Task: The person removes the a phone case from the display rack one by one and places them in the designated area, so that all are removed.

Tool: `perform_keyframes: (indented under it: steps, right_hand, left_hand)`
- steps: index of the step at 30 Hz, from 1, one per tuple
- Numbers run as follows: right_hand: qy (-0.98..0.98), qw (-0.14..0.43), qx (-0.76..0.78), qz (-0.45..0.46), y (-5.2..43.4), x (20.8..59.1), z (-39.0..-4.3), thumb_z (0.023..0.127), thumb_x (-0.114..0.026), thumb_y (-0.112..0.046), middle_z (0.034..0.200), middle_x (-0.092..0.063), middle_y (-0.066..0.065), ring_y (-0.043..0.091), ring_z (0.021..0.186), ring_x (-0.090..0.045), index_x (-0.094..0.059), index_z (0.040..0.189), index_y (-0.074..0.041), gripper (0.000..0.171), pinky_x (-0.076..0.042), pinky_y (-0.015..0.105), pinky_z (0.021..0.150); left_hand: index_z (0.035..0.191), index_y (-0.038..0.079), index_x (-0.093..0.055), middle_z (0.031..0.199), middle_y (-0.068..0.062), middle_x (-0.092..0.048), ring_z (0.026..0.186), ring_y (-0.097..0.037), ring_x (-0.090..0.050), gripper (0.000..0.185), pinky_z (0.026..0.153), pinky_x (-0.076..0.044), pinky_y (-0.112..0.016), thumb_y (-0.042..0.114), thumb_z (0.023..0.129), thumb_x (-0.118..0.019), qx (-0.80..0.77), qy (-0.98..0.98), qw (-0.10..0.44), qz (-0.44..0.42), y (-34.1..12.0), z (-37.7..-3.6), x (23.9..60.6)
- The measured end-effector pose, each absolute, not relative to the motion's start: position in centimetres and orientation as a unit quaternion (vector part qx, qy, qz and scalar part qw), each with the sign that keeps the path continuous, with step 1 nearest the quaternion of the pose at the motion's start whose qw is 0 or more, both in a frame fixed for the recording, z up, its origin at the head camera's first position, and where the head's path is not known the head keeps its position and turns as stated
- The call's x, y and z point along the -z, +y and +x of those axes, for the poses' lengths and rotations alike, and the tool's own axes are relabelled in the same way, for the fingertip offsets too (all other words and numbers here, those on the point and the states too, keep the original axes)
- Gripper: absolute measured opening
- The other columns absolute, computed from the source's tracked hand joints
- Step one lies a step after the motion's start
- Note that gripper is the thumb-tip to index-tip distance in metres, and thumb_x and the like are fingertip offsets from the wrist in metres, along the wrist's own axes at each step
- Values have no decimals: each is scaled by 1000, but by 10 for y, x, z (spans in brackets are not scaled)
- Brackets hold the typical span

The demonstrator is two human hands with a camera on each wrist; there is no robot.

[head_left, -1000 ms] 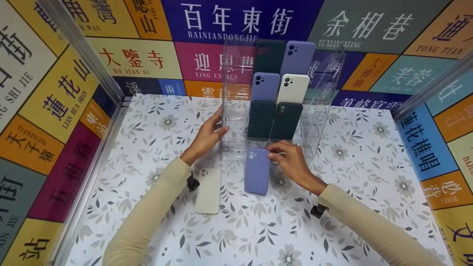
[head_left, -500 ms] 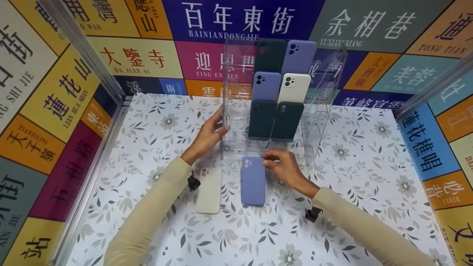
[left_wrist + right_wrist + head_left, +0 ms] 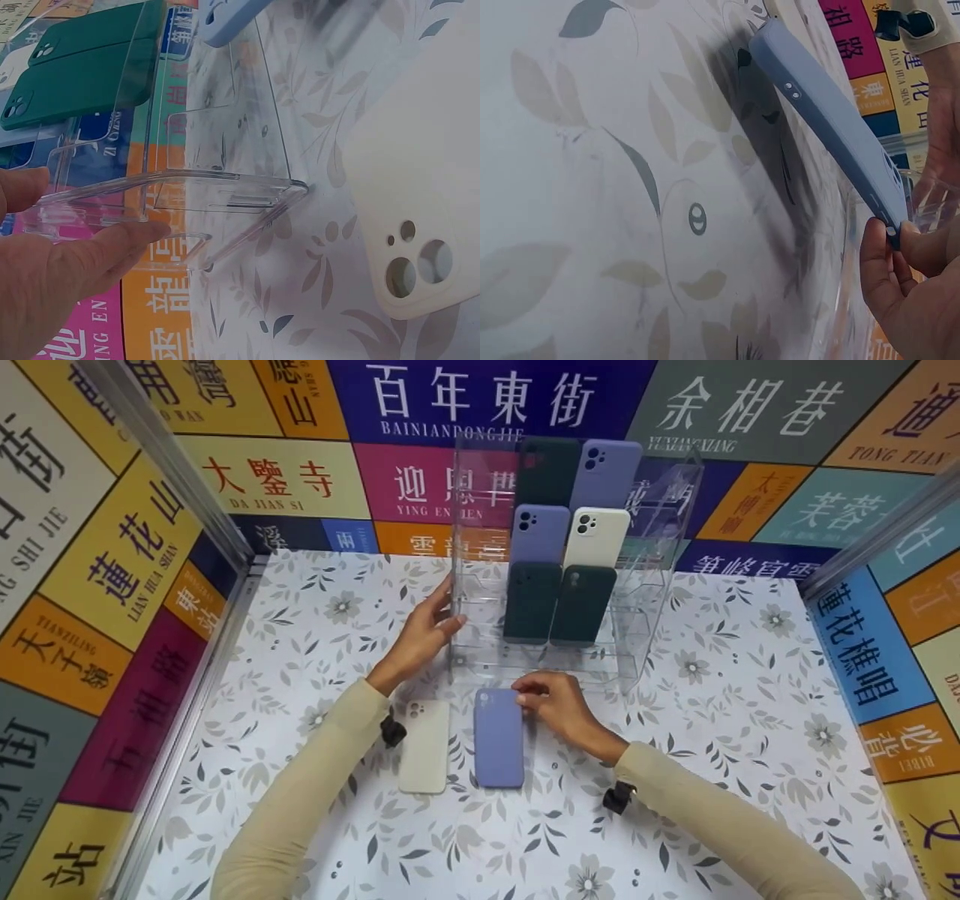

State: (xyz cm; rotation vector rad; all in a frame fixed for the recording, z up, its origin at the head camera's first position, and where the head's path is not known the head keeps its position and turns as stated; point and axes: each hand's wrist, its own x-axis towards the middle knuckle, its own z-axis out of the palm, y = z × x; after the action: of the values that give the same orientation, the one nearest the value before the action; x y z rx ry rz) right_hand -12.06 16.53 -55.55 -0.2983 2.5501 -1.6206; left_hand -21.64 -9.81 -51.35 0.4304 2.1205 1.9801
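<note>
My right hand (image 3: 562, 705) pinches a purple phone case (image 3: 499, 742) at its upper right corner between thumb and fingers. In the right wrist view the case (image 3: 829, 124) slants above the white patterned surface, its shadow beside it. My left hand (image 3: 418, 637) grips the left side panel of a clear acrylic display stand (image 3: 626, 660); in the left wrist view the panel's edge runs between thumb and fingers. A cream phone case (image 3: 424, 757) lies flat to the left of the purple one, camera holes at its top.
Several phone cases stand in the rack's tiers: dark green ones (image 3: 583, 607) low, a purple (image 3: 540, 536) and a white one (image 3: 598, 540) midway, dark green (image 3: 551, 472) and purple (image 3: 609, 476) on top. Walls with coloured sign panels (image 3: 285, 480) enclose the floral tabletop (image 3: 750, 720).
My right hand has drawn the purple case down and left, away from the front of the stand and closer to the cream case. My left hand has stayed on the stand.
</note>
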Motion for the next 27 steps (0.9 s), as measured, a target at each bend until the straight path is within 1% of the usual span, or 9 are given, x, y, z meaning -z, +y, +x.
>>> perform_keyframes:
  steps: [2,6,8,10,13,16,22,27]
  right_hand:
    - [831,58,544,-96,163,558,-120,94,-80,10,98,-80,17,24,85,-76,-83,107,5,14,-63,27,72]
    - [820,68,561,-93,158,563,-120,94,-79,12,97,-80,21,26,78,-77,-82,107,8,14,-66,37,71]
    - [819,71,562,-92,156,566,-120,94,-79,12,97,-80,22,24,76,-77,-81,107,9,14,-66,39,71]
    - [818,76,564,-89,154,568,-121,94,-78,12,97,-81,22,20,75,-76,-81,107,10,13,-66,37,71]
    - [816,82,566,-84,151,569,-121,93,-78,13,97,-81,22,14,74,-74,-81,107,11,14,-65,31,69]
    - [815,85,567,-84,147,571,-121,93,-78,14,98,-81,23,14,73,-74,-81,107,11,14,-64,28,68]
    - [809,104,574,-72,139,575,-120,93,-77,14,99,-80,22,16,75,-75,-80,109,12,16,-65,30,69]
    - [802,121,582,-61,135,579,-119,96,-77,11,100,-81,20,16,78,-77,-81,111,10,15,-66,32,72]
  left_hand:
    - [178,15,-19,172,-21,-42,146,-40,-56,78,118,-49,-52,-1,111,-57,-668,722,104,145,-99,-216,513]
    - [178,15,-20,172,-21,-43,147,-41,-55,78,118,-49,-54,0,111,-58,-663,728,102,143,-99,-215,513]
    - [177,15,-21,173,-21,-41,148,-42,-54,78,119,-48,-54,0,111,-58,-662,728,100,144,-99,-215,513]
    - [177,15,-21,173,-21,-41,148,-43,-54,78,119,-47,-54,-1,111,-58,-662,729,97,147,-99,-215,513]
    - [177,15,-21,173,-22,-41,149,-45,-53,78,120,-47,-55,-1,111,-58,-661,729,95,148,-99,-215,513]
    - [177,15,-21,172,-22,-41,148,-44,-53,78,119,-48,-56,0,111,-59,-658,732,96,147,-99,-215,513]
    - [178,17,-20,172,-21,-42,147,-43,-55,79,118,-49,-55,0,111,-59,-655,735,97,144,-100,-215,512]
    - [178,15,-19,173,-22,-40,147,-43,-55,78,116,-50,-55,0,112,-58,-658,732,97,149,-99,-215,512]
